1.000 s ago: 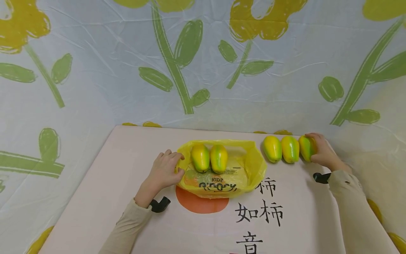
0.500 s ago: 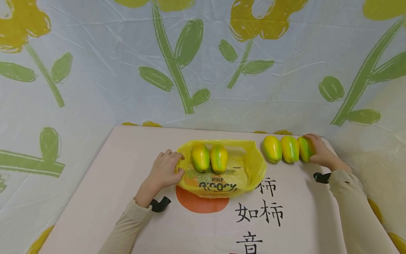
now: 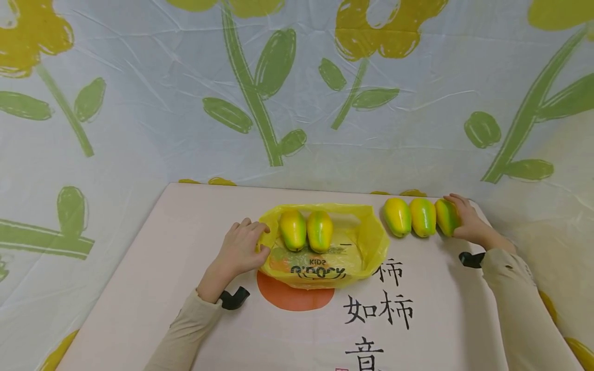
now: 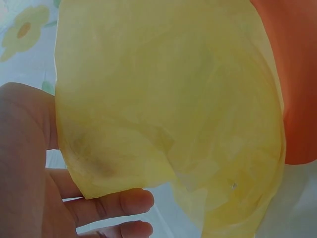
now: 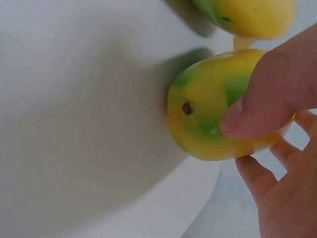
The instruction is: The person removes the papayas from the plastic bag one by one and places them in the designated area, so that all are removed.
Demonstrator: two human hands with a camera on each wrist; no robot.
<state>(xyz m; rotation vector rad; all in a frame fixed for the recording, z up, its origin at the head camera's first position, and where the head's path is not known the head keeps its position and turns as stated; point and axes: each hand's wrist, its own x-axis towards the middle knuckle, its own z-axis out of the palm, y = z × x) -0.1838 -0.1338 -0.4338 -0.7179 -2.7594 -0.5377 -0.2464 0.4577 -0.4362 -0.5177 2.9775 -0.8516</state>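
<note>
My left hand (image 3: 242,245) holds the left rim of a yellow plastic bag (image 3: 371,247), fingers and thumb at its edge. In the left wrist view the bag's film (image 4: 163,89) covers part of that hand. Two glossy yellow-green papayas, a left one (image 3: 293,231) and a right one (image 3: 320,232), lie in the bag's open mouth. At the table's back right, my right hand (image 3: 472,222) grips the rightmost papaya (image 3: 446,218) of a row of three. The right wrist view shows the thumb across this papaya (image 5: 205,109) near its dark stem end, with fingers on the other side.
The middle papaya (image 3: 423,217) and the left papaya (image 3: 397,217) of the row stand close together right of the bag. A pale tablecloth (image 3: 171,247) bears black characters and an orange shape (image 3: 297,300). Flower-printed curtain (image 3: 153,93) hangs directly behind the table.
My right hand has shifted slightly left with the rightmost papaya, now close against its neighbour. The left hand and the bag have stayed in place.
</note>
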